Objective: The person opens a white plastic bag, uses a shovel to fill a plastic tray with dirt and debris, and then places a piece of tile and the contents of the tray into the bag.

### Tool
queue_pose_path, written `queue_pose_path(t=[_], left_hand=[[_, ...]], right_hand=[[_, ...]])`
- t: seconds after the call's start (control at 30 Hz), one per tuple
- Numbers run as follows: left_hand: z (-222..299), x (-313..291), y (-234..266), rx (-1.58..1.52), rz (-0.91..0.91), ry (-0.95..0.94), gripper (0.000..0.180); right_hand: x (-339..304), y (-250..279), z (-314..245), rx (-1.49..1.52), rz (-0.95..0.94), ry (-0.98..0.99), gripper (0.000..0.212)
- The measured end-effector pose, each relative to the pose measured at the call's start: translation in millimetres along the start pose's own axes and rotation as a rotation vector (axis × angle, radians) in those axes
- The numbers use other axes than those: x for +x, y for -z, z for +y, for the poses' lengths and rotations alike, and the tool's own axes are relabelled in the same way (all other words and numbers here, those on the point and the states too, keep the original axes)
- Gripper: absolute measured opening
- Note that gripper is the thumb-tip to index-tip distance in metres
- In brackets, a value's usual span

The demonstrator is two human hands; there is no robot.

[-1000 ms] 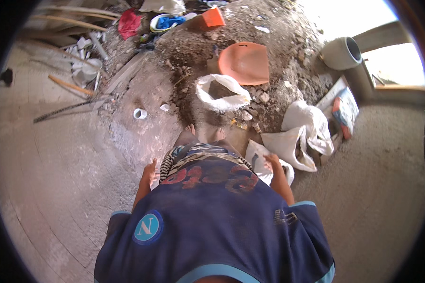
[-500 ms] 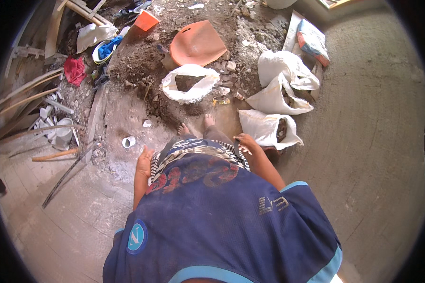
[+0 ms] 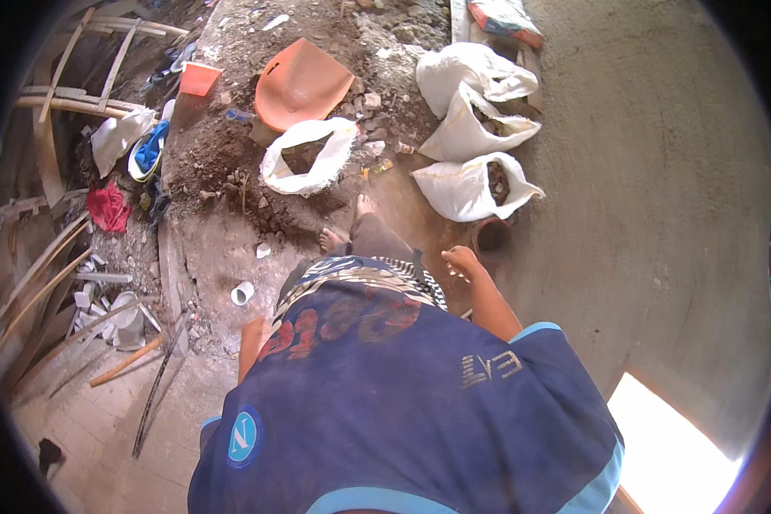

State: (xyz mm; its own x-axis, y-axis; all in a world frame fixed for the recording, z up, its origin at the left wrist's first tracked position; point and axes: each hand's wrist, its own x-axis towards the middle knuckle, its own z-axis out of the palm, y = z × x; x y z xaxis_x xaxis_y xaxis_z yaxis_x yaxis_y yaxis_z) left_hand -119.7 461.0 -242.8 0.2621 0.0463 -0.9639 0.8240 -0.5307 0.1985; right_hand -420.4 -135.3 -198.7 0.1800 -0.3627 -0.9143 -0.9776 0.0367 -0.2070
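Observation:
My right hand (image 3: 460, 261) hangs beside my right hip, its fingers curled in, and I see nothing in it. It is apart from the nearest white sack (image 3: 454, 190), which lies tilted with its mouth facing right. On my left side, the left hand (image 3: 254, 329) shows only around the wrist, against the shirt; its fingers are hidden. Ahead of my bare feet stands an open white sack (image 3: 324, 178) with a rolled rim and dark soil inside. Just behind it rests an orange plastic scoop-shaped piece (image 3: 300, 84).
Two more filled white sacks (image 3: 475, 73) stand beyond the nearest one, along the smooth grey floor (image 3: 634, 171). Loose soil and rubble (image 3: 223, 141) spread ahead. A white cup (image 3: 242, 294) lies near my left foot. Wooden poles (image 3: 43, 274), a red cloth (image 3: 109, 208) and an orange container (image 3: 200, 79) are leftward.
My view has turned and shifted, and the sacks sit higher and further left. My right hand has come away from my shorts. My left hand has dropped mostly out of sight behind the shirt.

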Motion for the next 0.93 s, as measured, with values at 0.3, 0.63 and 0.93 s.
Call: queue_pose_path(t=[0.3, 0.63, 0.93], left_hand=[[50, -33, -55, 0.275, -0.058, -0.117, 0.049], [222, -11, -71, 0.111, 0.253, -0.224, 0.074], [375, 98, -170, 0.082, 0.484, -0.458, 0.069]], right_hand=[[-17, 0, 12, 0.107, -0.048, -0.133, 0.036], [117, 18, -190, -0.065, 0.216, 0.254, 0.062], [322, 15, -355, -0.022, 0.005, 0.251, 0.089]])
